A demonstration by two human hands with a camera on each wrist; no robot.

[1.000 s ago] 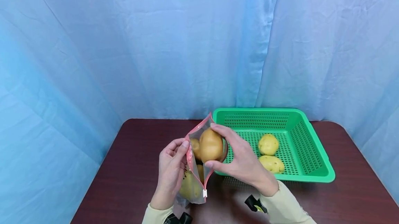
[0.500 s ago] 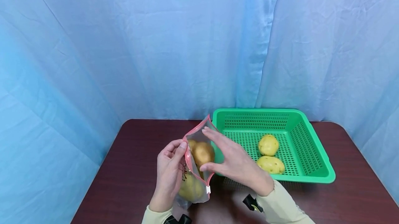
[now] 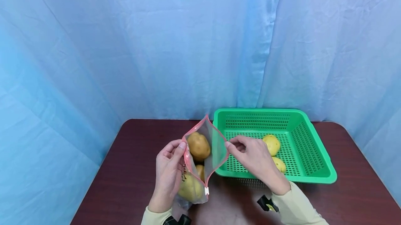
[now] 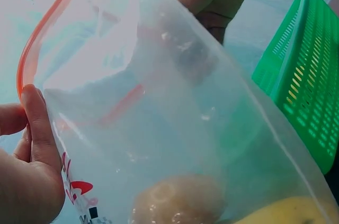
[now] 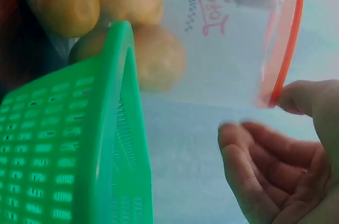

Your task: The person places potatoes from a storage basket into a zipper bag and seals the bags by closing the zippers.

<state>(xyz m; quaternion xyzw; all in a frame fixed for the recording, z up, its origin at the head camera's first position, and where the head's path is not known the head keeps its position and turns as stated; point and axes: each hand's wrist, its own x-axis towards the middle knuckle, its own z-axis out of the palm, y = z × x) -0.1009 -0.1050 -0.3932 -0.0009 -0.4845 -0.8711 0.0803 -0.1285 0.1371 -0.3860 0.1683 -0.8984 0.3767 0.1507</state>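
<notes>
A clear zip bag (image 3: pixel 216 155) with a pink rim and white slider gapes open, tilted, near the table's middle. A brown potato (image 3: pixel 198 147) lies inside near its mouth; several more show lower down, some through the plastic. My left hand (image 3: pixel 169 173) pinches the left rim between thumb and fingers. My right hand (image 3: pixel 255 157) pinches the opposite rim, pulling it out to a point. In the right wrist view my right thumb (image 5: pixel 296 97) touches the red rim, with other fingers curled below; the index contact is hard to see. No potato is in either hand.
A green plastic basket (image 3: pixel 316 145) stands right of the bag, close against it. Two yellow potatoes, an upper one (image 3: pixel 272 145) and a lower one (image 3: pixel 280 165), lie in it, partly behind my right hand. Blue curtain (image 3: pixel 188 44) hangs behind the dark table (image 3: pixel 125 169).
My right hand let go of a brown potato inside the bag, withdrew to the right and took hold of the rim. The bag's mouth is wider; my left hand barely moved.
</notes>
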